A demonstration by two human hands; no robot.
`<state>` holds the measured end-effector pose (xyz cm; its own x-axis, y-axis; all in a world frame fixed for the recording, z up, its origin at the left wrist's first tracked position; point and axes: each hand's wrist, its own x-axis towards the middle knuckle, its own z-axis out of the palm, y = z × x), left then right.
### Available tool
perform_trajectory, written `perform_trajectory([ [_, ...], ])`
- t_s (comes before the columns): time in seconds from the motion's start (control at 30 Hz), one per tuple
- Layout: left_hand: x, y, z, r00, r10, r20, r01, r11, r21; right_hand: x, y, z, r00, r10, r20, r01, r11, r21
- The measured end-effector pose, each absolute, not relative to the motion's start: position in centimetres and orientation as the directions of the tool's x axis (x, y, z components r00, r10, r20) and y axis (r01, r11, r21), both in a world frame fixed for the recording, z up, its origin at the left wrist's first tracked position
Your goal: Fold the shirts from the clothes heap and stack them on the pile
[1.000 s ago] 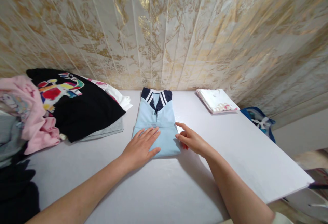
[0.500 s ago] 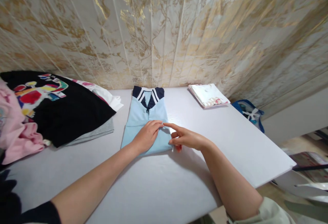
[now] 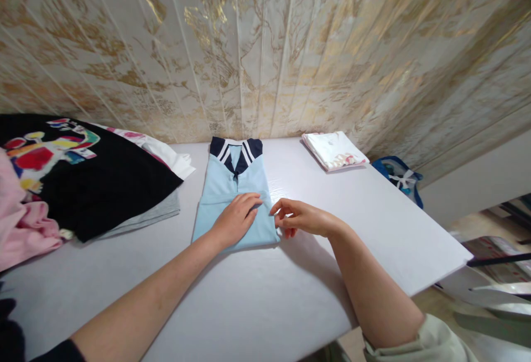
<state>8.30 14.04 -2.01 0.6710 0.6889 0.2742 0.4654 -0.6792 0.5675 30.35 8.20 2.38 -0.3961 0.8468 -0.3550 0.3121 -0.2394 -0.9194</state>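
A light blue shirt (image 3: 244, 177) with a dark navy collar striped in white lies folded into a neat rectangle on the white table, collar toward the wall. Across its lower half, my left hand (image 3: 237, 215) rests flat, palm down, fingers stretched toward the right. My right hand (image 3: 301, 217) is at the shirt's right edge, with bent fingers spaced apart and the fingertips at or just beside the cloth. Whether those fingertips touch the fabric is hard to make out.
On the left lie a black shirt (image 3: 112, 185) with a colourful print, pink clothing (image 3: 31, 224) and grey cloth (image 3: 149, 218). A folded white garment (image 3: 334, 151) sits at the back right of the table (image 3: 373, 224). Beyond its right edge is a blue-trimmed bag (image 3: 400, 177).
My right hand's index finger has drawn back from beside my left hand and bent at the shirt's right edge. My left hand stays on the shirt. The view has shifted slightly.
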Motion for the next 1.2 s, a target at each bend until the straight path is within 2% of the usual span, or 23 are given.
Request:
perform_trajectory([
  [0.1,8.2,14.2,-1.8,0.667,0.693,0.272,0.449,-0.666,0.596,30.1,8.2,2.4,-0.360,0.858,-0.366,0.301,-0.265,-0.916],
  [0.23,9.0,15.0,-0.6,0.652,0.727,0.214,0.490,-0.620,0.613,30.0,8.3,2.6,-0.393,0.854,-0.341,0.273,-0.245,-0.930],
  [0.43,12.1,16.8,1.1,0.573,0.817,0.065,0.702,-0.530,0.475,30.2,8.4,2.3,-0.379,0.851,-0.363,0.291,-0.262,-0.920],
  [0.57,12.7,17.5,0.3,0.532,0.844,0.063,0.724,-0.492,0.483,30.3,8.5,1.8,-0.407,0.837,-0.367,0.275,-0.271,-0.922],
  [0.7,12.1,18.2,-0.5,0.548,0.828,0.120,0.633,-0.505,0.587,30.2,8.5,1.8,-0.425,0.826,-0.371,0.281,-0.269,-0.921],
  [0.9,11.2,18.4,0.3,0.541,0.839,0.056,0.420,-0.327,0.847,30.0,8.3,2.2,-0.416,0.819,-0.396,0.281,-0.298,-0.912],
  [1.2,10.2,19.0,1.1,0.576,0.805,-0.142,0.294,-0.042,0.955,29.8,8.2,2.1,-0.439,0.799,-0.411,0.274,-0.316,-0.908],
])
